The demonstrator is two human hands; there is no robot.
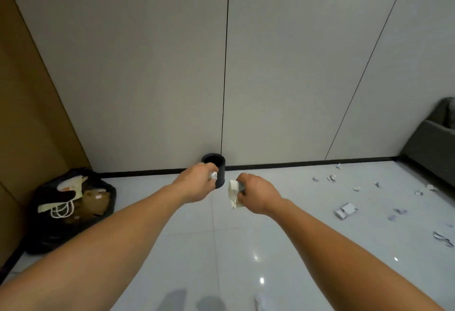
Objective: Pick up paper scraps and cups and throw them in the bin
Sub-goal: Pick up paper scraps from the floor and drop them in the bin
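Scraps [234, 193] sit pinched in right hand [256, 193], beside bin [216, 166].

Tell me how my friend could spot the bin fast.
Look at the grey wall and follow its thin black seam down to the floor. The bin stands right there. It is a small, black, open-topped tube, unlike the floppy black bag in the left corner.

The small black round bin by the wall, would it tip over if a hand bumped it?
Probably not easily: the small black round bin looks squat and stands flat on the glossy white floor tiles. It might slide instead, since that floor looks smooth. The grey wall right behind it would likely stop it going backwards.
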